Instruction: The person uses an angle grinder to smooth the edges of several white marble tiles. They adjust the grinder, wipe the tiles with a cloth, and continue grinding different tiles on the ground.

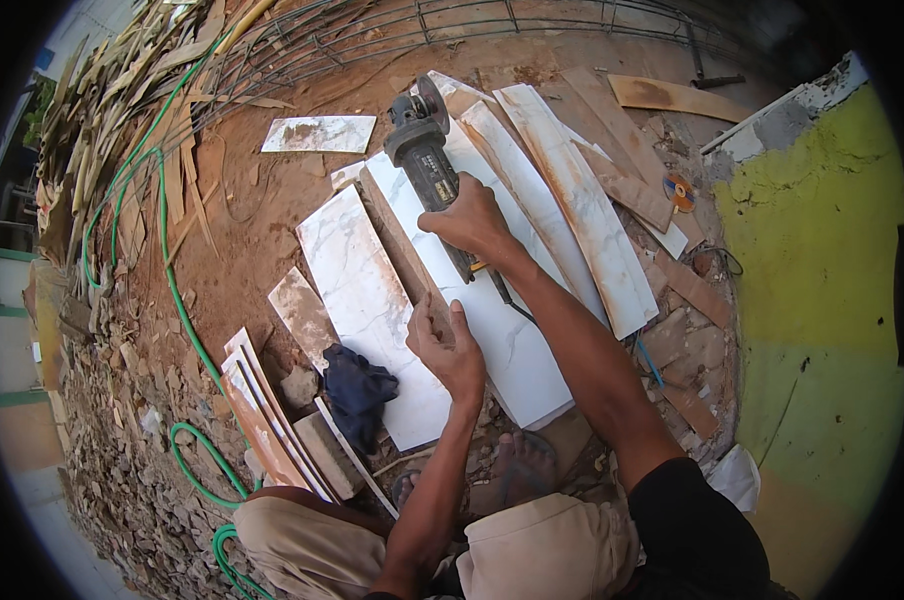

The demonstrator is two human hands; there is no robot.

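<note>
My right hand [472, 218] is wrapped round the body of a dark angle grinder [427, 160], held over white marbled tiles. Its disc [432, 103] points away from me, and a black cable [512, 303] trails from the near end. My left hand [446, 350] hovers over the tiles with fingers apart and slightly curled, holding nothing. Beneath it lie a long white tile [502, 350] and, to the left, another white tile [357, 280] with a brown strip between them. A dark blue cloth [357, 390] rests on the left tile's near edge.
More long tile pieces [582, 210] lie at the right, near a loose cutting disc [680, 193] and a yellow-green wall [812, 260]. A green hose [177, 300] runs down the left past rubble [132, 440]. Steel rebar [372, 40] and wood scraps [102, 130] lie at the back.
</note>
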